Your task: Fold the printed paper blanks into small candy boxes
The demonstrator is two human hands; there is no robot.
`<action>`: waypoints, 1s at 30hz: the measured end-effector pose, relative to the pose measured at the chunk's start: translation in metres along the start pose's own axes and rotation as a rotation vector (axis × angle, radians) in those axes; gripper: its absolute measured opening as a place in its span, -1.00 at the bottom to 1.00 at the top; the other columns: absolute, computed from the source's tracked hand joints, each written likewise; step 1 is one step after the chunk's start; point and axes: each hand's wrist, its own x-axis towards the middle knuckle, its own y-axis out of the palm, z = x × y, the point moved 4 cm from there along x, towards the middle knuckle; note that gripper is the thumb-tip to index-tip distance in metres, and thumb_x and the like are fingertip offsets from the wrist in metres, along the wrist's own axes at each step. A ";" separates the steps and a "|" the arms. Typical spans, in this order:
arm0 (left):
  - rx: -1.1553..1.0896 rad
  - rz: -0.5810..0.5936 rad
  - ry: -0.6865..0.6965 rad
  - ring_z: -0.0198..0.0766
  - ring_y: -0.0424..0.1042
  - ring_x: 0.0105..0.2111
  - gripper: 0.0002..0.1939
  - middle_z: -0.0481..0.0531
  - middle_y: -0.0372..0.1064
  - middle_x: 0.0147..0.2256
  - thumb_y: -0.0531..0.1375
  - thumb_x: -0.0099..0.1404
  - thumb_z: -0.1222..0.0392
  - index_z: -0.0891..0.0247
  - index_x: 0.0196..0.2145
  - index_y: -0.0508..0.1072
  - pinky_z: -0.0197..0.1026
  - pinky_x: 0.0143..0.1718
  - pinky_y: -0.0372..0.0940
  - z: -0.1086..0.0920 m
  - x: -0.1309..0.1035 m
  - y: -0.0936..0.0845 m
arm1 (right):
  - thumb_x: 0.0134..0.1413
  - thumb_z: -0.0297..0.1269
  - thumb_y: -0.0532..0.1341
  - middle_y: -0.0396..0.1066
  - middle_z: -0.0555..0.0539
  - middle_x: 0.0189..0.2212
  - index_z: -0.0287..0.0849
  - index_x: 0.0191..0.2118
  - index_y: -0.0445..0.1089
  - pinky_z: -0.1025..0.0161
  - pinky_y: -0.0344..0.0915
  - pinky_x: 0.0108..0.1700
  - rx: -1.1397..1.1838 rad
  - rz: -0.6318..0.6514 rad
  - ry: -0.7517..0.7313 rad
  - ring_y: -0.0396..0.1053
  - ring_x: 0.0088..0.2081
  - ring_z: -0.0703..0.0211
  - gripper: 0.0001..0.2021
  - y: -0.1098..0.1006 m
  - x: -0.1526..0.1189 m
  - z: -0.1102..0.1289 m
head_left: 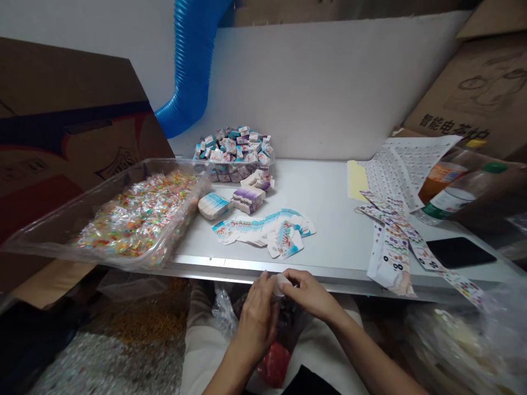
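Head view: two hands (257,312) (309,294) hold one small white piece (280,286).

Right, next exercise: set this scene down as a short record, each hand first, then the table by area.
Left hand: fingers at a small white piece; grip unclear
Right hand: fingers on that piece
Middle: overlapping blue-and-white cards, with card stacks behind
Left side: clear tray holding colourful packets
Back: clear tub heaped with small boxes
Right side: printed strips, black slab, green-capped bottle
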 end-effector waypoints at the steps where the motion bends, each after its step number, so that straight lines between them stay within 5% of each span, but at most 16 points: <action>1: -0.023 -0.020 0.004 -0.06 0.12 0.18 -0.44 0.32 0.10 0.15 -0.03 0.28 0.41 0.34 0.21 -0.06 0.05 0.08 0.23 0.000 -0.002 0.001 | 0.01 -0.29 0.11 0.31 0.04 -0.54 -0.22 -0.45 0.34 0.35 0.13 -0.41 0.043 -0.003 -0.008 0.21 -0.47 0.28 -0.86 0.002 -0.001 0.000; 6: -0.124 -0.103 -0.015 -0.09 0.14 0.16 -0.44 0.33 0.02 0.19 -0.01 0.28 0.43 0.28 0.20 -0.06 -0.01 0.06 0.26 0.001 -0.004 0.002 | 0.07 -0.19 0.12 0.37 0.02 -0.50 -0.22 -0.38 0.41 0.33 0.19 -0.35 0.167 -0.048 -0.012 0.28 -0.43 0.24 -0.79 0.008 -0.004 0.001; 11: -0.236 -0.160 -0.202 -0.17 0.38 -0.08 -0.59 0.15 0.32 -0.07 0.07 0.22 0.34 0.21 0.03 0.13 -0.07 -0.09 0.35 0.004 0.003 -0.004 | 0.09 -0.14 0.16 0.46 -0.06 -0.30 -0.19 -0.19 0.46 0.19 0.22 -0.08 0.355 -0.021 -0.068 0.35 -0.18 0.10 -0.73 0.015 -0.011 0.002; 15: -0.213 -0.188 -0.232 -0.15 0.36 -0.06 -0.64 0.13 0.30 -0.07 0.07 0.22 0.31 0.19 -0.02 0.16 -0.04 -0.08 0.34 0.003 0.005 -0.007 | 0.06 -0.16 0.20 0.47 -0.08 -0.27 -0.18 -0.12 0.43 0.17 0.25 -0.07 0.587 -0.064 -0.012 0.38 -0.17 0.08 -0.71 0.028 -0.014 -0.006; 18: -0.168 -0.172 -0.179 -0.13 0.32 -0.01 -0.61 0.16 0.27 -0.03 0.07 0.25 0.31 0.19 0.03 0.13 -0.01 -0.04 0.31 0.002 0.003 -0.006 | 0.07 -0.18 0.18 0.48 -0.10 -0.31 -0.19 -0.15 0.44 0.16 0.31 -0.14 0.451 -0.203 0.006 0.40 -0.24 0.08 -0.73 0.035 -0.016 -0.009; 21: -0.170 -0.128 -0.149 -0.13 0.33 -0.04 -0.58 0.18 0.28 -0.04 0.04 0.27 0.31 0.21 0.08 0.09 -0.01 -0.05 0.30 0.002 0.000 -0.004 | 0.13 -0.25 0.11 0.47 -0.14 -0.16 -0.14 -0.07 0.43 0.06 0.23 0.01 0.095 -0.365 -0.151 0.36 -0.10 0.03 -0.72 0.036 -0.021 0.000; 24: -0.197 -0.133 -0.218 -0.11 0.34 -0.06 -0.52 0.22 0.27 -0.05 0.03 0.28 0.27 0.26 0.13 0.01 0.00 -0.08 0.32 0.006 -0.005 -0.001 | 0.19 -0.26 0.04 0.42 -0.14 -0.04 -0.11 0.04 0.36 -0.03 0.09 0.15 -0.095 -0.349 -0.270 0.31 0.02 0.03 -0.66 0.039 -0.024 0.007; 30: -0.119 -0.110 -0.185 -0.06 0.28 0.04 -0.43 0.29 0.22 0.02 0.04 0.28 0.27 0.31 0.20 -0.09 0.05 -0.01 0.28 0.010 -0.011 0.003 | 0.18 -0.22 0.06 0.47 -0.17 -0.11 -0.18 -0.02 0.42 0.06 0.29 0.01 -0.035 -0.302 -0.064 0.41 -0.08 0.02 -0.67 0.034 -0.018 -0.003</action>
